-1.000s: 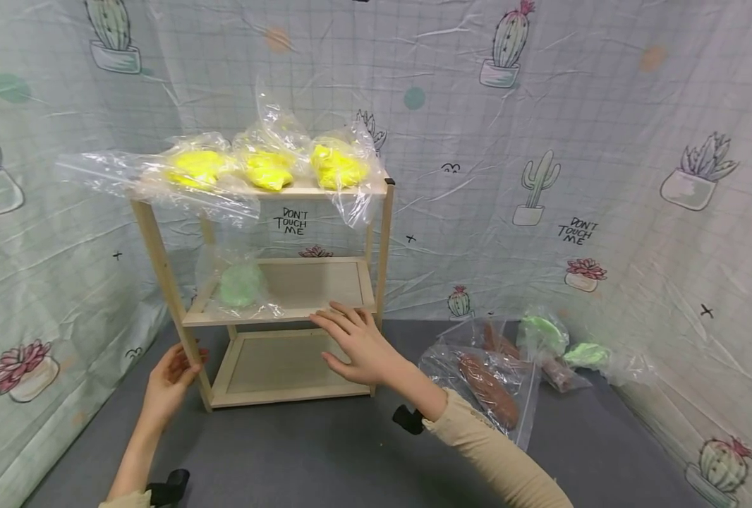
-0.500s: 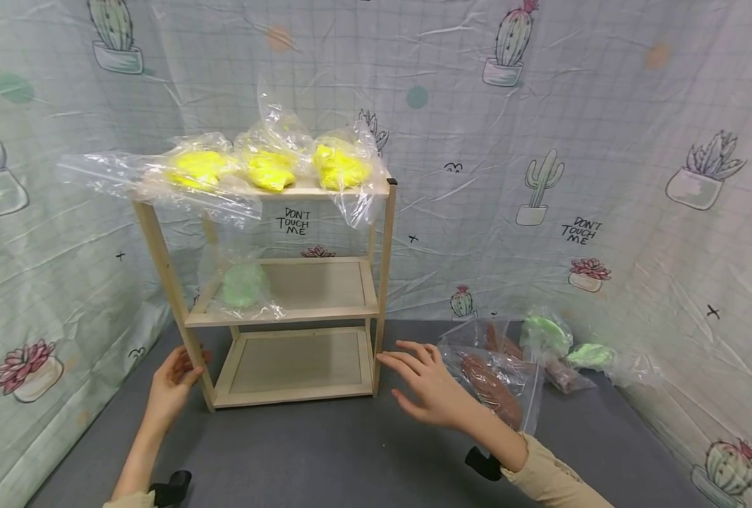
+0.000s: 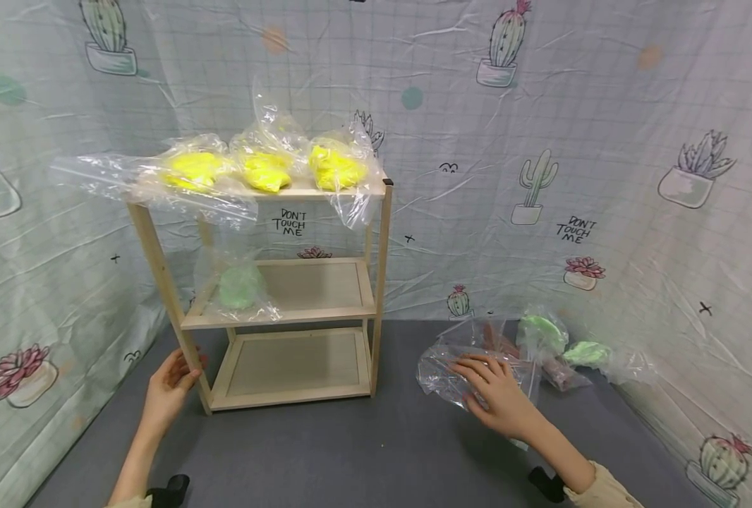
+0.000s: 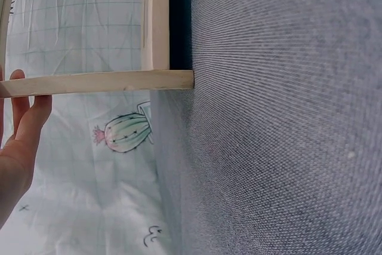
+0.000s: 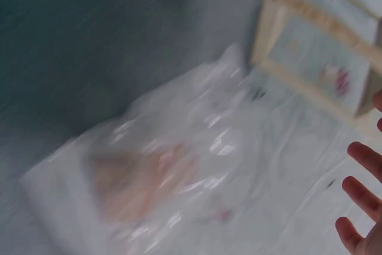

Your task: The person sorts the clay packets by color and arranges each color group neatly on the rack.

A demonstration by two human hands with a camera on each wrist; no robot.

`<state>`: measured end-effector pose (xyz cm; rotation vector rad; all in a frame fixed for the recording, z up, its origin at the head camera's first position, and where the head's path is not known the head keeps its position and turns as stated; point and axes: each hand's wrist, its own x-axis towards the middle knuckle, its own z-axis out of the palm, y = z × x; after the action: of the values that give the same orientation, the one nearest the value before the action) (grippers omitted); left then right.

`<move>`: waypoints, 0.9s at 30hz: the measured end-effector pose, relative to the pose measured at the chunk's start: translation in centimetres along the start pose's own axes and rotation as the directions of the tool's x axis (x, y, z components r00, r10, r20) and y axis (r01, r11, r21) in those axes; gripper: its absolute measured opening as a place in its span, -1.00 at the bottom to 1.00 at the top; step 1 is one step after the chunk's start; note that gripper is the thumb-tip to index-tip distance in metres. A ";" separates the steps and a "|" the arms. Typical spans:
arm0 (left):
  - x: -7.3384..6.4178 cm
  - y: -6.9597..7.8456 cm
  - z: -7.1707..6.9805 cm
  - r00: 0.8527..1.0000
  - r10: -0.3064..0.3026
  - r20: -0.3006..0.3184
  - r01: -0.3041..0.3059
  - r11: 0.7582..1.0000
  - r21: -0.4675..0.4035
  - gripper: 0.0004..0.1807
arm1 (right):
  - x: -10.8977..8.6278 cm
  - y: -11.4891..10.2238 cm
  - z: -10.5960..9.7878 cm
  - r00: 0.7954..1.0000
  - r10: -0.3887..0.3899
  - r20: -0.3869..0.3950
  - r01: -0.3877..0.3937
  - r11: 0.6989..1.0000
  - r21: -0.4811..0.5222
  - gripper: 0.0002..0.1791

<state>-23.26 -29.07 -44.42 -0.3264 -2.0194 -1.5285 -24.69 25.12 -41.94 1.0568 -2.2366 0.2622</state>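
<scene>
My left hand [image 3: 168, 389] grips the left front post of a small wooden shelf [image 3: 287, 315] low down. In the left wrist view, its thumb and fingers lie around that post [image 4: 101, 82]. Over to the right, my right hand [image 3: 501, 401] reaches above a clear plastic bag [image 3: 439, 375], fingers spread and relaxed, covering much of it. The right wrist view shows a blurred brownish-orange lump [image 5: 143, 180] inside the bag and the fingertips [image 5: 352, 189] off to one side. Another long reddish-brown piece [image 3: 499, 341] in plastic lies just behind.
Bagged bright yellow lumps [image 3: 334, 168] line the shelf's top, their plastic hanging over its edge. A bagged green lump [image 3: 239, 286] sits on the middle tier. Two bagged light-green pieces [image 3: 585, 354] lie at the back right of the grey table [image 3: 325, 458], before a cactus-print curtain [image 3: 446, 233].
My right hand has moved right and slightly down, from in front of the middle tier, past the right post, to over the bag. The left hand has stayed at the left post.
</scene>
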 end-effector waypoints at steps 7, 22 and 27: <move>0.0 -0.1 0.0 1.000 -0.010 -0.007 0.009 0.999 -0.040 -0.49 | -2.8 4.4 -0.2 0.991 0.101 -0.082 -0.109 0.990 -0.092 -0.39; 0.0 -0.4 0.0 1.000 0.013 -0.004 -0.013 0.997 -0.075 -0.58 | -5.9 13.0 -1.1 0.920 0.328 -0.214 -0.369 0.908 -0.197 -0.27; 0.1 -0.7 0.0 1.000 -0.008 0.001 0.008 1.000 0.009 -0.57 | -6.2 14.8 -1.1 0.873 0.476 -0.110 -0.488 0.854 -0.178 -0.25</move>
<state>-23.71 -29.35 -44.94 -0.3157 -2.0304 -1.5235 -32.33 39.16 -43.69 0.3588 -2.3831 0.2671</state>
